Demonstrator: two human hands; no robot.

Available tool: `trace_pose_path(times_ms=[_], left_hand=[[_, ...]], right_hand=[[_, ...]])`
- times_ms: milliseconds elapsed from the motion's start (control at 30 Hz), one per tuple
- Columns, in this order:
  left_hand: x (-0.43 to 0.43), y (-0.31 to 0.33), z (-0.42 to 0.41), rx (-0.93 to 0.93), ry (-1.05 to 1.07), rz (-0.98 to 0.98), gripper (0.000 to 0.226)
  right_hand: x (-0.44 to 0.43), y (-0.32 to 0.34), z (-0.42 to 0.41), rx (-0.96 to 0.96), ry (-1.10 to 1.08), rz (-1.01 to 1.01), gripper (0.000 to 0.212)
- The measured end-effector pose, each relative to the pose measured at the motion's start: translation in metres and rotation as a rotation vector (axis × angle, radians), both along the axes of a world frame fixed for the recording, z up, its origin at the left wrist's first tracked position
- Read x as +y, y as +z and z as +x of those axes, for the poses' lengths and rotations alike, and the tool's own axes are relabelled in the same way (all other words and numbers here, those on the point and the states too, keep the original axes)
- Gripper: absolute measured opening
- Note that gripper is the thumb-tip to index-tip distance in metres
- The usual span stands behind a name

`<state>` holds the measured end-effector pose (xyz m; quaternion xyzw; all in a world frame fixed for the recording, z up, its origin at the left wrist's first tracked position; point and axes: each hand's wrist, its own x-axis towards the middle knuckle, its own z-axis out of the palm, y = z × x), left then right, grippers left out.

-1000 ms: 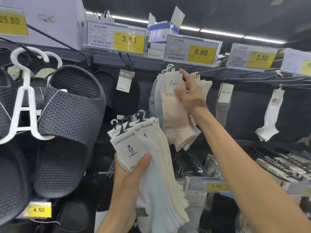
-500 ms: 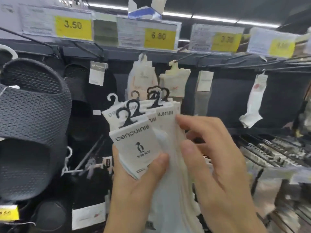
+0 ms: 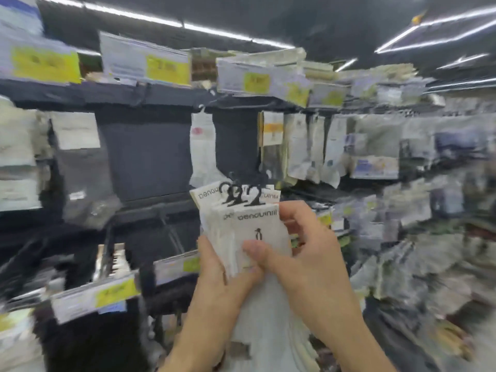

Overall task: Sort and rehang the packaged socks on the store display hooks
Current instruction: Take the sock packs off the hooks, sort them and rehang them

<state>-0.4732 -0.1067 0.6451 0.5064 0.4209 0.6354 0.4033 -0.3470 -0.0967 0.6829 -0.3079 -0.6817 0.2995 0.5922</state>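
Observation:
A stack of white packaged socks with penguin-logo cards and black plastic hangers sits upright in front of me, low in the middle of the head view. My left hand grips the stack from the left and below. My right hand holds it from the right, thumb pressed on the front card, fingers curled behind. The socks' pale fabric hangs down between my wrists. A single white sock pack hangs on a display hook behind. The picture is blurred by motion.
Dark shelving with yellow price labels runs across the top. More packaged socks hang on hooks to the right. Lower rails carry price tags. Dark packs hang at the left.
The view has swung to the right, so the slippers are out of sight. My right hand left the hanging pink socks and came down onto the stack, which both hands now hold.

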Motion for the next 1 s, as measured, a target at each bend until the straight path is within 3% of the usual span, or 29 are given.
trace_pose_path(times_ms=[67, 267, 367, 433, 533, 667, 867, 1000], left_hand=[[0.013, -0.001, 0.027, -0.044, -0.036, -0.049, 0.107], [0.071, 0.013, 0.089, -0.32, -0.426, -0.14, 0.081], [0.098, 0.018, 0.108, -0.36, -0.503, -0.142, 0.048], [0.117, 0.018, 0.116, -0.384, -0.51, -0.154, 0.041], [0.144, 0.02, 0.126, -0.407, -0.549, -0.152, 0.038], [0.175, 0.028, 0.144, -0.381, -0.45, -0.089, 0.068], [0.2, 0.037, 0.161, -0.434, -0.534, -0.078, 0.051], [0.217, 0.038, 0.172, -0.433, -0.442, -0.055, 0.07]], right_hand=[[0.02, -0.001, 0.04, 0.066, 0.018, -0.063, 0.038], [0.073, 0.006, 0.12, 0.223, 0.115, -0.071, 0.023], [0.102, 0.004, 0.139, 0.301, 0.173, -0.094, 0.025], [0.12, 0.003, 0.147, 0.339, 0.18, -0.102, 0.028], [0.145, 0.002, 0.157, 0.328, 0.179, -0.085, 0.029], [0.169, 0.004, 0.167, 0.239, 0.102, -0.005, 0.032], [0.206, 0.009, 0.178, 0.166, 0.038, 0.002, 0.027], [0.23, 0.013, 0.189, 0.167, 0.085, 0.0, 0.028]])
